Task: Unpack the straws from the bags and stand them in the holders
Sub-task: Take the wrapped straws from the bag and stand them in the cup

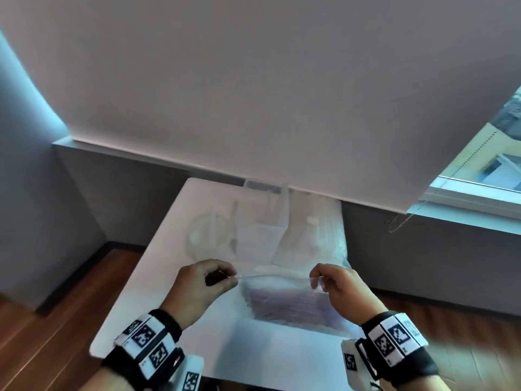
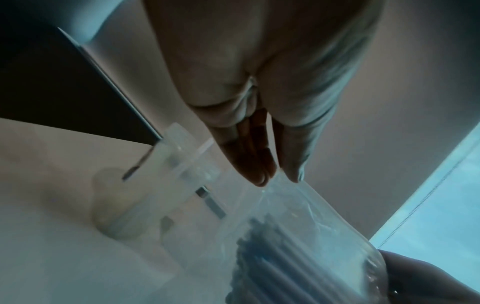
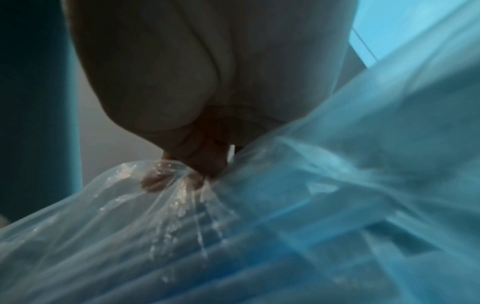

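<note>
Over the near half of the white table [image 1: 124, 320] we hold a clear plastic bag [image 1: 287, 303] of dark straws [image 2: 275, 257] stretched between both hands: our left hand [image 1: 201, 287] pinches the bag's top edge at the left, fingers curled, and our right hand [image 1: 339, 289] pinches the same edge at the right, the film bunched under its fingertips [image 3: 153, 183]. The straws lie bundled inside, so by our reckoning the unpacking is barely begun, the bag's mouth only now being pulled apart. At the far end stand clear holders [image 1: 253, 238], too blurred for us to tell whether any straw stands in them, with more plastic packaging [image 1: 313, 238] to their right, presumably further bags waiting.
</note>
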Demonstrator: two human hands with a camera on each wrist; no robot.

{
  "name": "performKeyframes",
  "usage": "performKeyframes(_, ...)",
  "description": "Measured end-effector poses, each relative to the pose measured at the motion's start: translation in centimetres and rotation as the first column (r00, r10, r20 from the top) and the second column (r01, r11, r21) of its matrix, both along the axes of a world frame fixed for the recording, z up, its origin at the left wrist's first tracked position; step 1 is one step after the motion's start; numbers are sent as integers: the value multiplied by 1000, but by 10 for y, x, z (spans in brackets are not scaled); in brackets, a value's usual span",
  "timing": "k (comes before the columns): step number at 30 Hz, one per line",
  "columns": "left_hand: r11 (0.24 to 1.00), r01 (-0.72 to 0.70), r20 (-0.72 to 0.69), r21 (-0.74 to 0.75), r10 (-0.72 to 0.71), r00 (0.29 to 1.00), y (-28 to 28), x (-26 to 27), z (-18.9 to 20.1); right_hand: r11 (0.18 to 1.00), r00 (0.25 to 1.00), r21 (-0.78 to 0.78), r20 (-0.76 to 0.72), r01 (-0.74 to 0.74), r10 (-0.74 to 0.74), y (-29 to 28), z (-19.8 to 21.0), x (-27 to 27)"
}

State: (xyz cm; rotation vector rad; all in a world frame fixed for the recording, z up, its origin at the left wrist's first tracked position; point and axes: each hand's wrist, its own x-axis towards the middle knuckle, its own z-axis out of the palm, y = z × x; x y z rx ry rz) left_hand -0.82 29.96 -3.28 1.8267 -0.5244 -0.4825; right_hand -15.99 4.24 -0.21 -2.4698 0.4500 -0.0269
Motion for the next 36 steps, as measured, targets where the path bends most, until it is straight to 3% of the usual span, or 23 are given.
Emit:
performKeyframes(10,987,-158,0,42,158,987,20,26,-28,997,994,-40,82,-70,74,9,-54,53)
performKeyframes(14,986,-142,55,93,137,989,20,30,-31,996,986,-63,147,-66,74,15,-71,67)
performKeyframes(17,986,-127,123,105,114,986,20,32,-32,980,963,-146,214,-135,164,33,-71,81)
performKeyframes(23,989,-73,266,130,36,963,14,32,-37,935,934,-195,144,-297,327,86,-65,115)
performKeyframes(30,994,-70,371,90,32,928,13,36,-41,955,939,-195,220,-223,264,97,-67,124)
performKeyframes(36,984,-166,371,58,133,919,33,45,-46,967,957,-239,249,-89,150,48,-70,94)
